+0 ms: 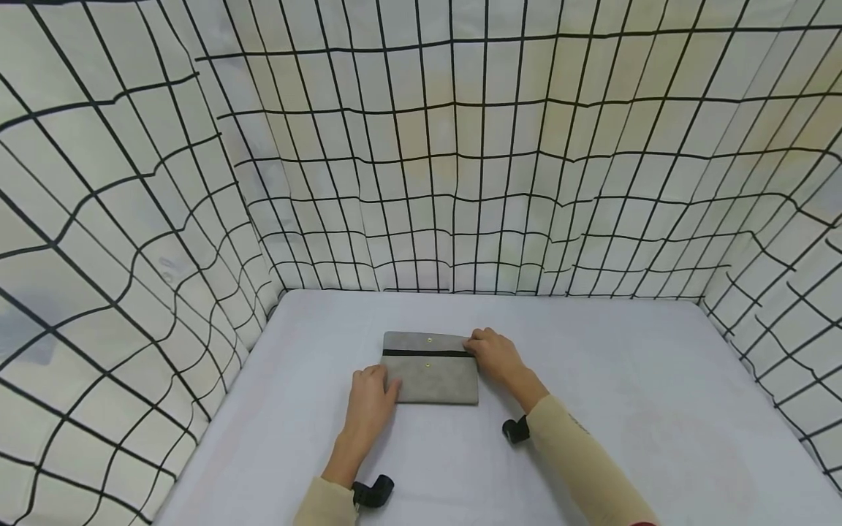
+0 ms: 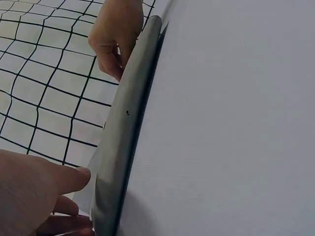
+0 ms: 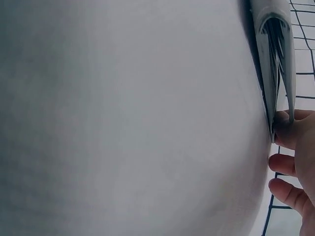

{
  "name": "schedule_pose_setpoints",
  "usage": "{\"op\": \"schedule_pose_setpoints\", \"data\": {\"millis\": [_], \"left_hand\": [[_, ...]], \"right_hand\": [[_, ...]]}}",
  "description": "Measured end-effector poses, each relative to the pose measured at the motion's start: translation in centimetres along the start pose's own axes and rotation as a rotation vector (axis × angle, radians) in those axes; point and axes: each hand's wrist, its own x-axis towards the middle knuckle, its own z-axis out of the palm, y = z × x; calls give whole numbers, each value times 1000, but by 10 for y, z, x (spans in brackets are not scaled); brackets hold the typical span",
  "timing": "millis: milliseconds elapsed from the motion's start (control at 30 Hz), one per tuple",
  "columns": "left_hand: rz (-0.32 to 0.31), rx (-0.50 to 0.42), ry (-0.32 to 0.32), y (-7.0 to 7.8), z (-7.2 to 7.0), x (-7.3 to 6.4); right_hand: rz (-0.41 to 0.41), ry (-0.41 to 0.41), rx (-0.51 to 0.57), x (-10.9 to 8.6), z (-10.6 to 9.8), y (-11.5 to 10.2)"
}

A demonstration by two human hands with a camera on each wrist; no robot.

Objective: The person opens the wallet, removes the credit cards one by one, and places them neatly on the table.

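Note:
A long grey wallet (image 1: 430,383) lies on the white table, its flap at the far side. One small metal snap shows on the flap and another on the body, with a dark strip between. My left hand (image 1: 370,402) grips the wallet's left edge, thumb over the front. At the upper right corner, my right hand (image 1: 498,358) pinches the flap's edge. The right wrist view shows the wallet (image 3: 273,11) end-on, with thin layers inside its fold and a fingertip between flap and body. Fingertips behind the wallet are partly hidden.
The white-covered table (image 1: 612,365) extends around the wallet. Black grid netting (image 1: 454,153) over pale sheets stands along the back and both sides. A black camera mount (image 1: 373,492) is strapped at the left wrist, another camera mount (image 1: 516,429) at the right.

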Motion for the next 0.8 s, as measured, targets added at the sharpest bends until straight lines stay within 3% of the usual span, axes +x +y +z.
{"op": "schedule_pose_setpoints", "data": {"millis": [400,800], "left_hand": [[-100,-11,-51,-8,3,34],[-179,-34,-74,-11,7,40]], "right_hand": [[28,-28,11,1,0,0],[39,-28,18,2,3,-1]]}}
